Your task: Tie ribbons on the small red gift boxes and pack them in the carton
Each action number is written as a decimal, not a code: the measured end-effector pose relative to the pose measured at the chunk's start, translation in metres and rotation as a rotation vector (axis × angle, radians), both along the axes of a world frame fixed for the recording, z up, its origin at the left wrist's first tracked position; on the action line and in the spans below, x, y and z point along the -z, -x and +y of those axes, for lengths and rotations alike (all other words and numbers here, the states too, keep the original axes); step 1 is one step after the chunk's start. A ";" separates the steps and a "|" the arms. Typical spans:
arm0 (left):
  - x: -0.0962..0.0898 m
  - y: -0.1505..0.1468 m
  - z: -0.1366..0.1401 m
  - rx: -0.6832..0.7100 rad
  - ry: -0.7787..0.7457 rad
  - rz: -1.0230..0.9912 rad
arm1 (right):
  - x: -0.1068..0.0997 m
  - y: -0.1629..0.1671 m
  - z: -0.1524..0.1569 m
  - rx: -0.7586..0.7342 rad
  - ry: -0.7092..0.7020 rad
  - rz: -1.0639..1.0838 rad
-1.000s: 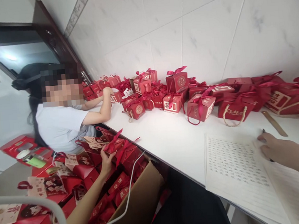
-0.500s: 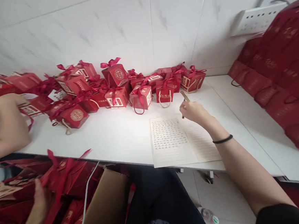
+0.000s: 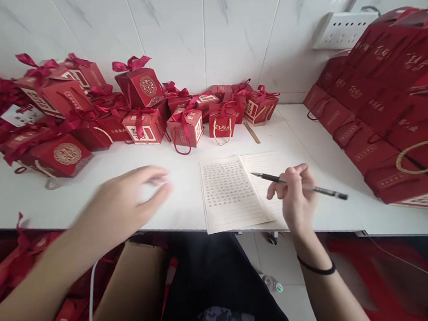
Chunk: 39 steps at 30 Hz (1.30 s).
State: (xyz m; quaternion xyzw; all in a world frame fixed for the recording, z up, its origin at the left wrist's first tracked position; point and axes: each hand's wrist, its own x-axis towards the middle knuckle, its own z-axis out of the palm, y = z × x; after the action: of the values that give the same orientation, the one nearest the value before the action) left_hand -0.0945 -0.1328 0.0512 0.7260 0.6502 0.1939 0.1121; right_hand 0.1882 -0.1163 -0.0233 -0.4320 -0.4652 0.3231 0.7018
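My right hand (image 3: 296,193) holds a black pen (image 3: 270,177) between its fingers, above the lined right page of an open notebook (image 3: 224,216). The pen tip points left, and the left page carries rows of handwriting. My left hand (image 3: 131,196) is over the white table to the left of the notebook, blurred by motion. Its thumb and fingers are apart, with nothing seen between them. A flat gold strip (image 3: 252,133) lies on the table behind the notebook, near the small red gift boxes (image 3: 186,128).
More red boxes with ribbons (image 3: 65,157) crowd the back left along the tiled wall. Stacked red gift bags (image 3: 381,117) stand at the right, below a power strip (image 3: 344,29). Under the table's front edge are a cardboard box (image 3: 131,285) and a white cable (image 3: 92,303).
My left hand has risen from the red boxes below onto the table area. My right hand has moved down and right with the pen; the gold strip now lies by itself.
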 end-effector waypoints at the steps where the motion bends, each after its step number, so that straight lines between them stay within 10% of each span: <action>1: 0.005 -0.026 0.021 0.103 0.004 0.016 | 0.008 0.002 -0.002 -0.039 0.036 0.025; 6: 0.066 -0.129 0.122 0.522 -0.024 -0.096 | 0.030 0.006 -0.003 -0.108 0.274 -0.047; 10: 0.097 -0.142 0.142 0.608 0.026 -0.119 | 0.030 0.007 -0.006 -0.076 0.414 -0.102; 39: 0.099 -0.140 0.120 0.754 0.160 -0.156 | 0.015 0.012 -0.006 0.050 0.534 -0.673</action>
State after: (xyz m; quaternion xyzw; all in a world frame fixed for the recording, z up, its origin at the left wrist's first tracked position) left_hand 0.0453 -0.0125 -0.0478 0.8860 0.3404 0.1424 0.2808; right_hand 0.1762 -0.1228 -0.0382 -0.6909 -0.5576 0.2564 0.3821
